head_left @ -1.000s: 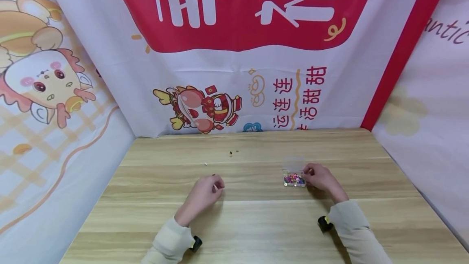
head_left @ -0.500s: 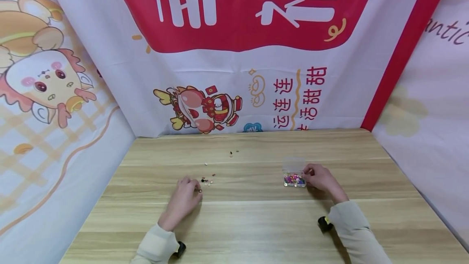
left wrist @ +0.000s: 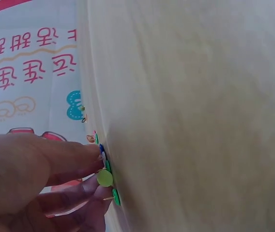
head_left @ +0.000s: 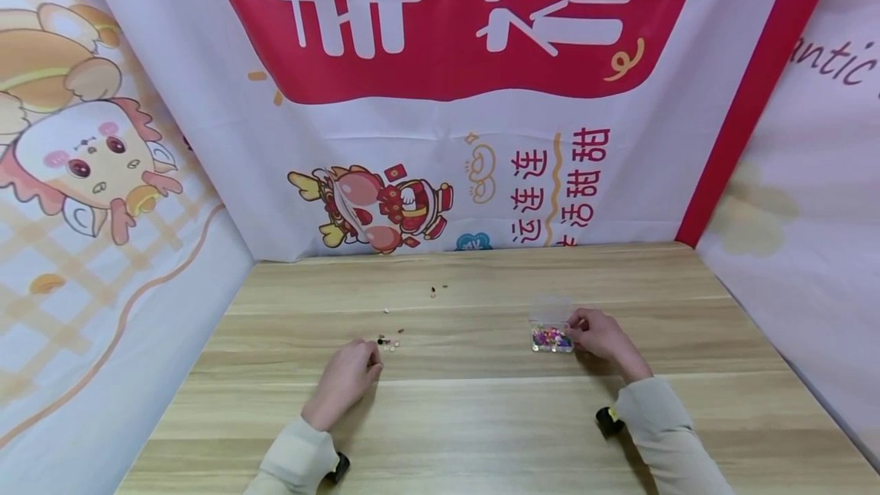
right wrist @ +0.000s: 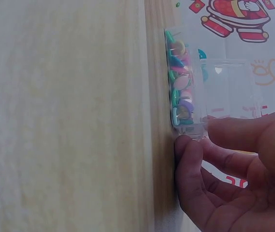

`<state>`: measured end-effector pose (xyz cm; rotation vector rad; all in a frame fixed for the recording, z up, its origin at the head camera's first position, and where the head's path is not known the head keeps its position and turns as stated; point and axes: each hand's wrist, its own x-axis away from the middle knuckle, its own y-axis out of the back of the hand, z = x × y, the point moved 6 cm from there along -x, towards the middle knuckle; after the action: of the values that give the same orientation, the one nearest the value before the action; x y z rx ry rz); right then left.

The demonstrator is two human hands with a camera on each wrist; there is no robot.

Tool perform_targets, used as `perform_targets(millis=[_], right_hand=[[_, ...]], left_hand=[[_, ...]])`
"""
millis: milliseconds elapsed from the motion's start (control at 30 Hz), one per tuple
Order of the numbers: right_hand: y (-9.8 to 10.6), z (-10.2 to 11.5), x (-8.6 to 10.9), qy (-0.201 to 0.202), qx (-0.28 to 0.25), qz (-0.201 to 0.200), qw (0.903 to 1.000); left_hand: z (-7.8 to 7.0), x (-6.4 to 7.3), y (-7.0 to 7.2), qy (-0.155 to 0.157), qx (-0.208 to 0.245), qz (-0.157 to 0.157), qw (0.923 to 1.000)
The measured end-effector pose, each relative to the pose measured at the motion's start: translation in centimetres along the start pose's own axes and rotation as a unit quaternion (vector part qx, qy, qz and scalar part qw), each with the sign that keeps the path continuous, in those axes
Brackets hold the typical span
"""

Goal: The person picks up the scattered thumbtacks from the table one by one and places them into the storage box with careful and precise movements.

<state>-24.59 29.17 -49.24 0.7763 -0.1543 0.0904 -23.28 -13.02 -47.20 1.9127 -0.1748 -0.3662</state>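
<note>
My left hand [head_left: 346,379] is low over the table, fingertips right at a loose group of thumbtacks [head_left: 392,348]. In the left wrist view, a yellow-green thumbtack [left wrist: 105,178] overlaps the gap between thumb and fingers, with a green thumbtack [left wrist: 116,197] and a blue one close by; I cannot tell whether any is pinched. To the right, a clear plastic box [head_left: 552,348] full of colourful thumbtacks stands with its lid [right wrist: 229,89] raised toward the back. My right hand [head_left: 602,333] grips the box's right end between thumb and fingers.
Farther back on the wooden table [head_left: 481,434] lie a single pale thumbtack [head_left: 386,310] and a few more tacks [head_left: 433,292]. A printed cloth [head_left: 412,128] hangs along the table's back edge, with more cloth on both sides.
My left hand has moved left and slightly toward me, off the thumbtack group that it covered a second ago, uncovering it. My right hand and the box have stayed put.
</note>
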Motion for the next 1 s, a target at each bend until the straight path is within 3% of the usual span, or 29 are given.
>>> perform_targets(millis=[200, 367, 667, 1000], right_hand=[[0.0, -0.1, 0.0, -0.005, -0.002, 0.003, 1.0], [0.1, 0.0, 0.0, 0.003, 0.002, -0.002, 1.0], [0.1, 0.2, 0.1, 0.004, 0.001, -0.002, 1.0], [0.1, 0.3, 0.2, 0.0, -0.002, 0.0, 1.0]], left_hand=[[-0.5, -0.3, -0.1, -0.035, -0.038, -0.02, 0.9985], [-0.7, -0.3, 0.0, -0.046, -0.046, -0.022, 0.9977], [-0.8, -0.2, 0.0, -0.045, -0.046, -0.017, 0.9978], [-1.5, -0.3, 0.5, -0.067, -0.012, -0.056, 0.9961]])
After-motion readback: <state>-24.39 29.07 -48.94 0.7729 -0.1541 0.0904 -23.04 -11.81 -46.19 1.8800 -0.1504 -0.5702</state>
